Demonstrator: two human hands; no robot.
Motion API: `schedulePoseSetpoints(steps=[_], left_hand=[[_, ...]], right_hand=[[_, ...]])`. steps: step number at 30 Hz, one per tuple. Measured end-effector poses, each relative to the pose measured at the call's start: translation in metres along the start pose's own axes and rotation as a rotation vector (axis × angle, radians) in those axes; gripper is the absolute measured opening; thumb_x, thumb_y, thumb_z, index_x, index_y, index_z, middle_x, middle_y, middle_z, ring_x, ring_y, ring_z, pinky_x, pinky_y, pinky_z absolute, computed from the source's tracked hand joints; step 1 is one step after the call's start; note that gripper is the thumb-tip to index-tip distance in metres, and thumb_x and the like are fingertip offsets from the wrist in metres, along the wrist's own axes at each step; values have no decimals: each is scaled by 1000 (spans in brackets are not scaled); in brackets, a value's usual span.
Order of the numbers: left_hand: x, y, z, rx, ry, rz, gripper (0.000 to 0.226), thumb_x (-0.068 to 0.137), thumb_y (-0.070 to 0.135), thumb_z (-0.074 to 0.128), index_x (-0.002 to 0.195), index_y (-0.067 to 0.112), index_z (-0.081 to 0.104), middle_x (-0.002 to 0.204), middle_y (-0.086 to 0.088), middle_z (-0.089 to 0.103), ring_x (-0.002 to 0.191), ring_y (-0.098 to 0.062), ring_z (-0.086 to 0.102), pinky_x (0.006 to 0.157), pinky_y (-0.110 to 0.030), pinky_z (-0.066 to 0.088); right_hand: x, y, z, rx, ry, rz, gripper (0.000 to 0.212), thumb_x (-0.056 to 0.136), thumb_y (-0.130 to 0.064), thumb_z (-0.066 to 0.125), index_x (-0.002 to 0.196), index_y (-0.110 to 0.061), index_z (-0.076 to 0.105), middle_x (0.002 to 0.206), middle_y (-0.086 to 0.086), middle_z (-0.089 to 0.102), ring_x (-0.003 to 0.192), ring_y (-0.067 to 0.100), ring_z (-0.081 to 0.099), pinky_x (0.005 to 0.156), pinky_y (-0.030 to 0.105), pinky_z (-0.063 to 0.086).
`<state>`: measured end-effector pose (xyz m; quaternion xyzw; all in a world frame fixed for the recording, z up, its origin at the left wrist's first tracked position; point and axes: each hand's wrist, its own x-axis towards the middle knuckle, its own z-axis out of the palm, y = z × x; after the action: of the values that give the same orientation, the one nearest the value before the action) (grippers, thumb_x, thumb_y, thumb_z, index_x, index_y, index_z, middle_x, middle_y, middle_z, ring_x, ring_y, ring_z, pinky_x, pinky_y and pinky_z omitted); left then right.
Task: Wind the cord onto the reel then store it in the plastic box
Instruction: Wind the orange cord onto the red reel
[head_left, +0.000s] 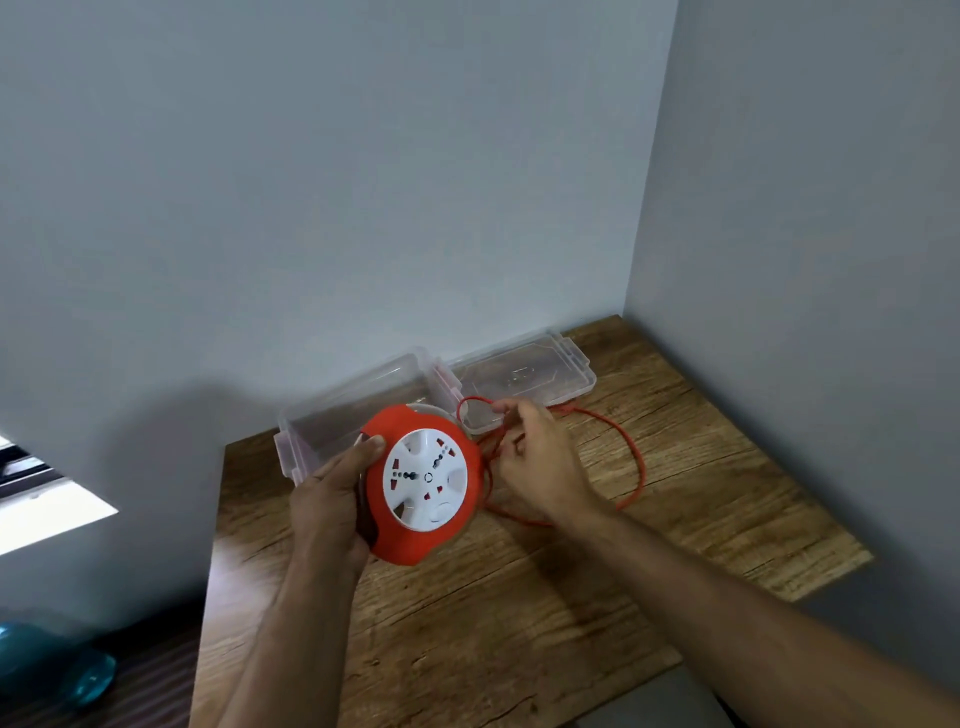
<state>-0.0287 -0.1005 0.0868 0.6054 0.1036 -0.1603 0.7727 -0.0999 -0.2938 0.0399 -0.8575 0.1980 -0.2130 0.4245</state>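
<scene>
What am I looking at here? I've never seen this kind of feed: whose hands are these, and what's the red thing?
There is no machine: one camera on a person's head looks down at their bare hands over a wooden table. The left hand grips a red cord reel with a white socket face, lifted above the table. The right hand pinches the red cord, much of which lies loose on the wood. Behind stand an open clear plastic box and its lid, flat beside it.
</scene>
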Motion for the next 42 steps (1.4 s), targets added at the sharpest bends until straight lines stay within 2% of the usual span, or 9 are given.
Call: schedulePoseSetpoints(steps=[6, 9, 14, 21, 27, 31, 34, 38, 42], left_hand=[[3, 3, -5, -15, 18, 16, 14, 79, 13, 83, 89, 18, 76, 84, -4, 82, 90, -36, 75, 86, -51, 60], [6, 4, -11, -28, 42, 26, 21, 76, 12, 85, 93, 17, 74, 87, -5, 82, 88, -34, 76, 85, -51, 60], [11, 3, -23, -68, 65, 37, 19, 78, 10, 82, 92, 19, 73, 76, 6, 82, 88, -32, 75, 83, -49, 59], [4, 3, -18, 52, 61, 65, 13, 80, 15, 83, 88, 18, 73, 84, -4, 81, 86, -32, 74, 82, -47, 60], [3, 5, -16, 96, 32, 77, 11, 81, 14, 83, 89, 16, 75, 74, -2, 80, 80, -31, 76, 76, -44, 61], [2, 8, -12, 102, -21, 96, 15, 79, 11, 83, 92, 10, 77, 70, -3, 80, 60, -21, 77, 61, -35, 60], [3, 9, -14, 101, -33, 120, 9, 81, 12, 82, 88, 13, 77, 70, -1, 80, 68, -25, 77, 70, -38, 59], [10, 14, -26, 91, -16, 122, 10, 79, 13, 83, 88, 15, 78, 78, -4, 82, 81, -33, 76, 80, -46, 61], [18, 12, -41, 16, 5, 79, 30, 73, 21, 87, 100, 12, 79, 104, -17, 80, 97, -44, 75, 91, -62, 58]], right_hand=[[13, 40, -19, -57, -259, -169, 39, 87, -4, 53, 113, -24, 73, 104, -9, 75, 92, 3, 69, 86, 25, 55], [18, 45, -34, 314, -131, 97, 34, 98, -1, 50, 101, -24, 76, 63, -3, 65, 41, 9, 56, 41, 20, 41], [44, 69, -53, 421, 206, 645, 33, 102, -13, 40, 105, -11, 73, 52, 2, 49, 33, 14, 38, 36, 20, 25], [22, 18, -61, -116, -991, 608, 48, 89, -2, 65, 130, -22, 54, 81, -2, 72, 49, 10, 63, 41, 17, 40], [33, -7, -38, -324, -264, 80, 110, 65, -54, 86, 153, -30, 26, 146, 10, 45, 110, 31, 64, 89, 41, 54], [28, -13, -15, -826, -391, -439, 65, 86, -40, 70, 144, -30, 41, 134, 5, 52, 107, 25, 60, 80, 40, 53], [36, -6, -11, -914, -437, -304, 28, 95, -16, 54, 118, -18, 69, 113, 6, 69, 99, 25, 66, 78, 36, 52], [48, 0, -34, -77, -554, 207, 23, 101, -7, 51, 114, -12, 70, 71, -2, 73, 49, 13, 64, 44, 23, 49], [69, 14, -54, 499, 6, 623, 24, 105, -14, 42, 113, -3, 61, 90, 21, 70, 42, 18, 58, 35, 22, 40]])
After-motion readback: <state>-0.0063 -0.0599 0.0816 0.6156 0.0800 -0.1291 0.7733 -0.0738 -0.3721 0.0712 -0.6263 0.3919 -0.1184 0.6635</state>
